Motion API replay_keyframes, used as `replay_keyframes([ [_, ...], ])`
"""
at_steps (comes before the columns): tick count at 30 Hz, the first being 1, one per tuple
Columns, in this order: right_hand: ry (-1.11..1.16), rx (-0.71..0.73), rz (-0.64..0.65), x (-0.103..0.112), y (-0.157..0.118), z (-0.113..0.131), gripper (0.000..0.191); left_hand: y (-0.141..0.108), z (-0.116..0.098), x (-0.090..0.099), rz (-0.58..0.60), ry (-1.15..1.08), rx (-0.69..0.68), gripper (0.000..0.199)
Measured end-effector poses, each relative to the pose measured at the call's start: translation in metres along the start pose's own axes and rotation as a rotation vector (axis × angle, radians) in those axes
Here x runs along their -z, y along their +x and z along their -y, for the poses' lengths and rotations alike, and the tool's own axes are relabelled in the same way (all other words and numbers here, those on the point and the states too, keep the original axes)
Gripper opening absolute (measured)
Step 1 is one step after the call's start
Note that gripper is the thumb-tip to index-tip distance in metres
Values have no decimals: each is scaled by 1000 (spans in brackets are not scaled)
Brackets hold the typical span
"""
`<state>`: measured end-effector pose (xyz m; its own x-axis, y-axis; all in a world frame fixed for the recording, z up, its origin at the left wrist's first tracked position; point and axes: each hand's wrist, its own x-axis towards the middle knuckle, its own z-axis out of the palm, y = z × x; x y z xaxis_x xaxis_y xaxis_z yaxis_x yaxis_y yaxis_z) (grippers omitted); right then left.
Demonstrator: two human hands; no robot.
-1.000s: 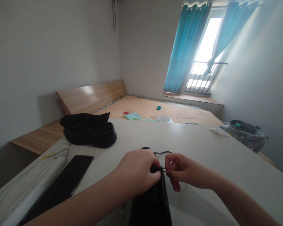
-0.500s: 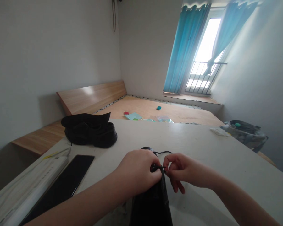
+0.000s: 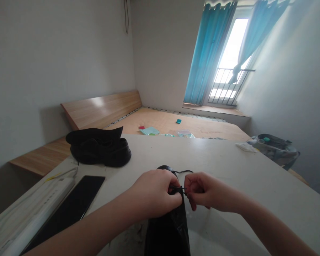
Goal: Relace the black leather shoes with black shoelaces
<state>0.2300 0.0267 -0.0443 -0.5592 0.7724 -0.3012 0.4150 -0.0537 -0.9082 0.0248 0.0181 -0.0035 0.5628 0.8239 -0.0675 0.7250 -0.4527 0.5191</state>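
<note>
Black shoelace (image 3: 177,189) pinched tight in left grip (image 3: 154,195) and right grip (image 3: 209,191), above black leather shoe (image 3: 166,234) at tabletop (image 3: 216,156) near edge; risk: lost tension, lace slipping free.

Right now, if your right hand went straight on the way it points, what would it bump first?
The right hand would meet the black shoelace first, and its fingertips seem to touch it. The left hand lies just beyond.

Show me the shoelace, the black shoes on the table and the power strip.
Shoelace (image 3: 182,171): head view, its raised loop.
Black shoes (image 3: 106,156): head view, nearer shoe's side.
Power strip (image 3: 34,209): head view, white casing.
</note>
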Motion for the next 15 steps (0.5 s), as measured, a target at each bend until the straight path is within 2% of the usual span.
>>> replay_keyframes([
  [6,10,-16,8,-2,0,3,10,1,1,0,11,-29,15,23],
  [12,32,4,-46,-7,-1,4,9,1,4,0,13,-42,4,24],
  [15,70,42,-2,-6,-1,3,14,3,5,-1,8,-46,-7,25],
])
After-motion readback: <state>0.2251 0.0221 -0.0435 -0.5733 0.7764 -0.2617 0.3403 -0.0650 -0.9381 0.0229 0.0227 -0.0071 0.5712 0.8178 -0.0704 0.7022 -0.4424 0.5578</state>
